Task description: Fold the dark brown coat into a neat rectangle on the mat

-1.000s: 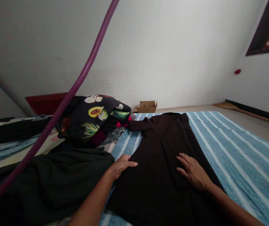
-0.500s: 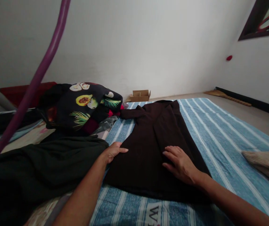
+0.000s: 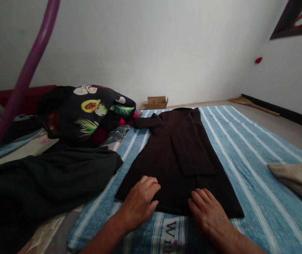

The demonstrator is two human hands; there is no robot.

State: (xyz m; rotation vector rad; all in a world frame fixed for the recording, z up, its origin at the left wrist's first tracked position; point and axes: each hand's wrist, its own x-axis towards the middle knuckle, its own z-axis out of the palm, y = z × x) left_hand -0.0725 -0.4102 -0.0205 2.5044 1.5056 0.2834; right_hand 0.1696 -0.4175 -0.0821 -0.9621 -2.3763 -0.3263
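A dark brown long-sleeved garment (image 3: 164, 158) lies flat on a blue-and-white striped cloth (image 3: 235, 148), its hem towards me. One sleeve is folded across its front; the other sticks out to the left. My left hand (image 3: 141, 199) rests on the hem at left of centre, fingers bent and the thumb apart from them. On the hem's right half lies my right hand (image 3: 210, 213), its fingertips on the fabric. Both hands look open, with no cloth visibly pinched.
To the left lie a dark green cloth (image 3: 47, 176) and a heap with a black fruit-print fabric (image 3: 95, 111). A purple pole (image 3: 31, 63) crosses the upper left. A beige folded cloth (image 3: 299, 178) is at right, and a cardboard box (image 3: 156, 102) stands by the wall.
Both hands have come nearer to me, down to the hem. My left hand has left the garment's left edge and moved right; my right hand has left the folded sleeve's end.
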